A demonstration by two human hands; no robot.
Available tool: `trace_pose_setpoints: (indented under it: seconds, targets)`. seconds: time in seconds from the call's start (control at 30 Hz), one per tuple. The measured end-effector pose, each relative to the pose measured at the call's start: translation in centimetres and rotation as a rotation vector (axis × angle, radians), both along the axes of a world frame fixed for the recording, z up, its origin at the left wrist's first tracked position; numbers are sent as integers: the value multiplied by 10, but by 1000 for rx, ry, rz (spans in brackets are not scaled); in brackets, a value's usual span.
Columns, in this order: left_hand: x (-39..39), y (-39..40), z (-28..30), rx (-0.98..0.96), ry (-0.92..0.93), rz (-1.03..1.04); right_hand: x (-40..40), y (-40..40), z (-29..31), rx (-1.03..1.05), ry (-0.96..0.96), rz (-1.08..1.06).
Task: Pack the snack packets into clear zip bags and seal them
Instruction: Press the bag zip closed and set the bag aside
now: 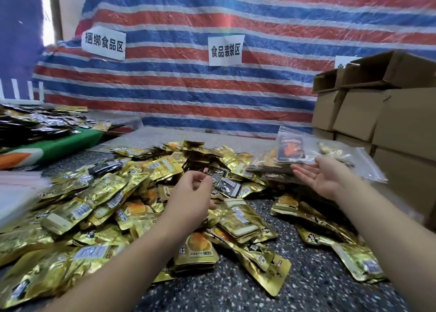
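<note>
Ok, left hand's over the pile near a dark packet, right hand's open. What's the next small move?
Probably pinch the dark packet with the left hand and lift it: the fingers curl just beside it, while the right hand lies open, palm up, beside the clear zip bags.

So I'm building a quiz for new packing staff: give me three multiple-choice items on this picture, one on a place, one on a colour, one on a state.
1. Where do the cardboard boxes stand?
A. far right
B. far left
C. in the middle

2. What colour are most snack packets in the pile?
A. gold
B. pink
C. white

3. How is the right hand?
A. open, palm up
C. clenched in a fist
B. gripping a box

Answers: 1 A, they are stacked at the right edge by the striped tarp. 2 A, gold foil dominates the pile. 3 A, its fingers are spread below the clear zip bag, while the left hand pinches a dark packet.
</note>
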State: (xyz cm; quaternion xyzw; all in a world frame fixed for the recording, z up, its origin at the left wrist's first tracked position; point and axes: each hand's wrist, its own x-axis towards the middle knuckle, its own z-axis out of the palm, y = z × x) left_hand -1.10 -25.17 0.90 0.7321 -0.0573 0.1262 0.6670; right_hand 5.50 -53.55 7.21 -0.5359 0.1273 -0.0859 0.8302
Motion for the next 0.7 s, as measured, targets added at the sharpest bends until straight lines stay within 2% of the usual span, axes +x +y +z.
trace_pose_setpoints:
  seconds: [0.13,0.27,0.37,0.6,0.7]
  targets:
    - [-1,-1,-2,15,14,-17,-2,-4,-1,71,-56,2]
    - [-3,-3,-1,14,22,-39,-1,-10,20,257,-69,19]
    - [-3,-3,-1,15,20,-43,3,-11,30,316,-113,38]
    - [-3,-3,-3,22,20,-62,-1,-5,24,263,-101,67]
    - [-2,-3,-4,39,19,-69,-18,7,16,145,-104,72]
